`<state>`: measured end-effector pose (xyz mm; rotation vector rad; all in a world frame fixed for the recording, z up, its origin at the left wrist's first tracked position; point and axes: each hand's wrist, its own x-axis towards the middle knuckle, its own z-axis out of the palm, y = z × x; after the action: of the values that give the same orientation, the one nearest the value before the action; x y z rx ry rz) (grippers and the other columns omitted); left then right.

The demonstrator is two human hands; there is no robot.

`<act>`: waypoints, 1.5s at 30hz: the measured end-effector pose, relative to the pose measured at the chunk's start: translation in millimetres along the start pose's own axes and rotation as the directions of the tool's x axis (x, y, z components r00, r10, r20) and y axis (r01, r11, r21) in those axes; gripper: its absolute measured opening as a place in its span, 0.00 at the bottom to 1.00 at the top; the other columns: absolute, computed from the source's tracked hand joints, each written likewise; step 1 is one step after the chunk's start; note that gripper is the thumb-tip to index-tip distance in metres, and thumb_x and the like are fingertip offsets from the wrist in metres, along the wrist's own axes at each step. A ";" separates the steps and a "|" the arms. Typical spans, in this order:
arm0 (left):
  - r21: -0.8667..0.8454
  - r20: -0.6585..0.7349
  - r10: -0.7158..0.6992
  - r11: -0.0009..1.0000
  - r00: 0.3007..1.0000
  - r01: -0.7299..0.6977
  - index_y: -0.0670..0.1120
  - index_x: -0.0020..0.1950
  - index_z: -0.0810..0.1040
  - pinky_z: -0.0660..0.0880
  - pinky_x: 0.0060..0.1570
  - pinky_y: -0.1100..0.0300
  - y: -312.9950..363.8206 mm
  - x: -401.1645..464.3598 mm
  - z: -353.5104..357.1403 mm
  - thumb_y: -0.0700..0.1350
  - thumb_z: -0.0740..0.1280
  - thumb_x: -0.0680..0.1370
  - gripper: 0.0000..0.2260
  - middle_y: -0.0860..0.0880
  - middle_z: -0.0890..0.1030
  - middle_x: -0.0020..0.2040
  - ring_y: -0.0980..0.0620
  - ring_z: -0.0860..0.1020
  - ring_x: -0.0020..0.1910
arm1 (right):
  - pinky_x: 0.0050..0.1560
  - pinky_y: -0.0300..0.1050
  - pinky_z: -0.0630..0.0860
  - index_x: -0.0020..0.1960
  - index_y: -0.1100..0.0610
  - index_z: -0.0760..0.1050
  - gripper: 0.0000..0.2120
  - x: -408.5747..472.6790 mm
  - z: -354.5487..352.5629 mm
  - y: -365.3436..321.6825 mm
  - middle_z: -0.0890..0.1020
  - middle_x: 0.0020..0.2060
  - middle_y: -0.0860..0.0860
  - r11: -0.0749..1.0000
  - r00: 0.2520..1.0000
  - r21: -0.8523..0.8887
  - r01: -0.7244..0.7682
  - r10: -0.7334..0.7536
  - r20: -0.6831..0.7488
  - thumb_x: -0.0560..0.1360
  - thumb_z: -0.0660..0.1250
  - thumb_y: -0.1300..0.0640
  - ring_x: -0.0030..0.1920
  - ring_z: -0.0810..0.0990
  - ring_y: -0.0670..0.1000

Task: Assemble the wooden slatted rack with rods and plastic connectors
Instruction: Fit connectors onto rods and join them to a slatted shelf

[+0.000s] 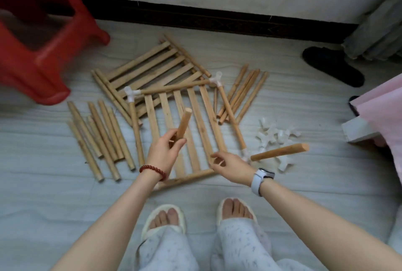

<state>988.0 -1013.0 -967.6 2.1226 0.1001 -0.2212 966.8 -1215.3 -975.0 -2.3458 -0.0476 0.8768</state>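
Left hand (163, 151), red bead bracelet (152, 170) at the wrist, gripped a short round wooden rod (183, 123) near its lower end; rod's long axis ran up and slightly right, free end tilted away from the body, above the near wooden slatted panel (191, 131). Right hand (230, 165), white smartwatch (262, 178) on the wrist, had fingers loosely curled. A second short wooden rod (280, 152) sat just right of it, long axis near horizontal, far end up-right. Blur there; couldn't tell whether the hand held it.

Near panel lay flat on the pale grey floor (54, 194), slats running away from the body, framed by rods in white plastic corner connectors (131, 93). A second slatted panel (152, 68) lay behind, partly under it. Loose rod bundle (100, 138) to the left, another bundle (243, 94) right of the frame. Pile of spare white connectors (276, 135) behind the second rod. Red plastic stool (43, 53) far left, black slipper (332, 66) far right.
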 end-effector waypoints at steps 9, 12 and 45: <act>-0.419 -0.242 -0.131 0.908 0.961 0.018 0.52 0.45 0.80 0.75 0.48 0.61 6.1 -53.6 -99.4 0.38 0.68 0.74 0.08 0.45 0.80 0.46 0.55 0.77 0.42 | 0.44 0.50 0.75 0.45 0.50 0.71 0.03 33.8 57.8 -129.5 0.79 0.33 0.48 0.908 0.907 0.040 0.417 -0.419 0.044 0.76 0.64 0.52 0.39 0.80 0.53; -0.352 -0.262 -0.149 0.935 0.954 0.050 0.52 0.44 0.79 0.75 0.55 0.48 -9.4 -70.9 -109.8 0.36 0.68 0.75 0.10 0.39 0.80 0.49 0.46 0.79 0.47 | 0.49 0.50 0.76 0.56 0.52 0.74 0.08 38.5 82.3 -134.3 0.82 0.44 0.52 0.914 0.902 0.012 0.406 -0.403 0.158 0.77 0.62 0.55 0.46 0.80 0.54; 0.075 -0.469 0.088 0.995 0.879 -0.060 0.38 0.46 0.78 0.71 0.43 0.77 -50.5 -122.6 -78.4 0.38 0.70 0.73 0.05 0.53 0.79 0.44 0.60 0.78 0.41 | 0.72 0.61 0.39 0.75 0.44 0.36 0.40 51.1 131.9 -34.4 0.38 0.76 0.49 0.690 0.931 -0.655 0.308 -0.076 0.358 0.74 0.54 0.67 0.75 0.37 0.56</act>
<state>869.1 -917.8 -944.7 2.1935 0.3018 0.3516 933.1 -1103.5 -1062.0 -2.7770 -0.9063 1.2657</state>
